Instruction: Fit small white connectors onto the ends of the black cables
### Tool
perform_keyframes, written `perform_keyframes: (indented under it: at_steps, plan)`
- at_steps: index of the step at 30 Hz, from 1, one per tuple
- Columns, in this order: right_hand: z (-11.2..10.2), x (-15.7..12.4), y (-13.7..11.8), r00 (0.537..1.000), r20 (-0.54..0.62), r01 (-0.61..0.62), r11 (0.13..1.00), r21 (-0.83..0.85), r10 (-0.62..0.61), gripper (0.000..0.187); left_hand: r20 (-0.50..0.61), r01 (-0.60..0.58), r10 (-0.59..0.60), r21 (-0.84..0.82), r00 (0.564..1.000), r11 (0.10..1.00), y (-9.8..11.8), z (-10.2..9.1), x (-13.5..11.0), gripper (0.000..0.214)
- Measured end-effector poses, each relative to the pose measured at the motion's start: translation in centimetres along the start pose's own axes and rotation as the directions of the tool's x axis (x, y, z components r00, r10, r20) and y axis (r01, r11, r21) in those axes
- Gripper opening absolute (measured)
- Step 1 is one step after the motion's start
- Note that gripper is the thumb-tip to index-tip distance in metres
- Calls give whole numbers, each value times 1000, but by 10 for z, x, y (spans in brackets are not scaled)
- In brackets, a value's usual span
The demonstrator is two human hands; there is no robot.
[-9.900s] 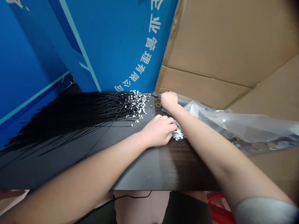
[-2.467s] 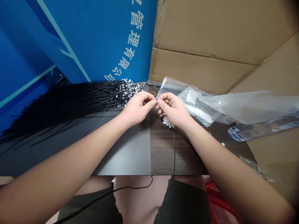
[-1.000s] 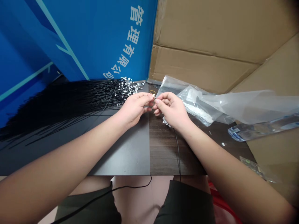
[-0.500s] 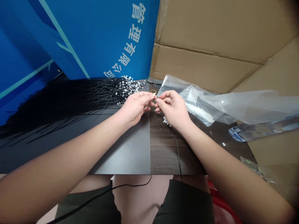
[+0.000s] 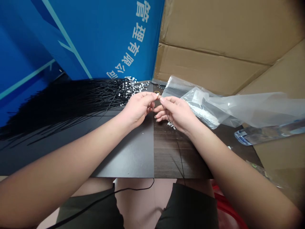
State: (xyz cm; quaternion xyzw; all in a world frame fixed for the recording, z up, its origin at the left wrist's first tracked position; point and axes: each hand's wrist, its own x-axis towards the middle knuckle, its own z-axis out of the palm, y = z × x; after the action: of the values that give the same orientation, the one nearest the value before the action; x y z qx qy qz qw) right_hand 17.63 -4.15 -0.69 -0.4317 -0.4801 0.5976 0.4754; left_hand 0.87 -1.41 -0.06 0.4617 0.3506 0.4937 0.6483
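My left hand (image 5: 139, 109) pinches a small white connector (image 5: 158, 94) between thumb and forefinger. Close beside it, my right hand (image 5: 178, 113) has thumb and forefinger pressed together on a thin black wire (image 5: 181, 159), its other fingers spread loosely. The wire hangs below the right hand toward the table's front edge. Whether its tip sits inside the connector is hidden by the fingertips. Under the right hand lie several loose white connectors (image 5: 171, 125). A yellow rubber band (image 5: 157, 92) is just behind the fingertips.
A large bundle of black wires (image 5: 71, 98) with white connector ends (image 5: 133, 86) covers the back left. At the right are a clear bag of white pieces (image 5: 205, 114) and a flattened clear plastic packet (image 5: 267, 133). A cardboard wall (image 5: 214, 70) and blue panel (image 5: 95, 38) stand behind.
The right hand has turned slightly, its lower fingers spreading away from the pinch. The wire's hanging part has swung a little. My left hand stays nearly still with the connector.
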Motion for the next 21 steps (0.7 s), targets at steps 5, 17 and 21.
perform_keyframes:
  at_steps: [5,17,21]
  plan:
    - [-7,-1,-4,956,223,-234,955,180,192,31,20,-13,13,32,1000,999,3,-3,1,9]
    - [-2,-1,-3,994,89,-82,989,122,71,17,-25,-26,29,89,999,996,1,-5,3,8]
    - [2,-3,-6,999,-49,3,1000,-24,-4,17,-35,-42,47,123,998,992,2,-6,3,8]
